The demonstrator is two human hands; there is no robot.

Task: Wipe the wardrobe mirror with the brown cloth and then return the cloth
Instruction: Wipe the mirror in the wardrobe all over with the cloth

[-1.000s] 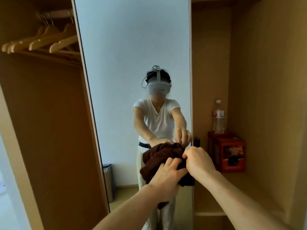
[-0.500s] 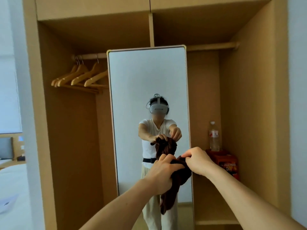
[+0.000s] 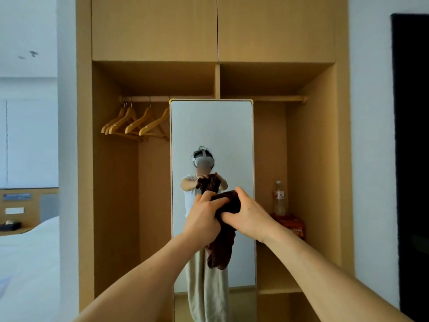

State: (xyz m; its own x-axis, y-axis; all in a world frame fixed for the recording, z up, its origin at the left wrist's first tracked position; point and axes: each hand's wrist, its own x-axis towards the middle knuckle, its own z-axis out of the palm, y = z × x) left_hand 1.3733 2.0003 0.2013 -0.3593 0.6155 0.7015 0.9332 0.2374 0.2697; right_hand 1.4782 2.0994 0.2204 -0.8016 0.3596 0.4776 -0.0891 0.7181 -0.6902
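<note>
The tall wardrobe mirror stands in the middle of the open wooden wardrobe, some way in front of me. A dark brown cloth hangs bunched between my two hands, held out at chest height and apart from the glass. My left hand grips its upper left part, and my right hand pinches the top right. The cloth's lower end dangles freely. The mirror reflects a person holding the same cloth.
Several wooden hangers hang on the left rail. A water bottle stands on a red box on the right shelf. A white bed lies at left. A dark doorway is at far right.
The view has backed away from the mirror, so the whole wardrobe now shows. Both hands keep hold of the cloth, which now hangs down longer.
</note>
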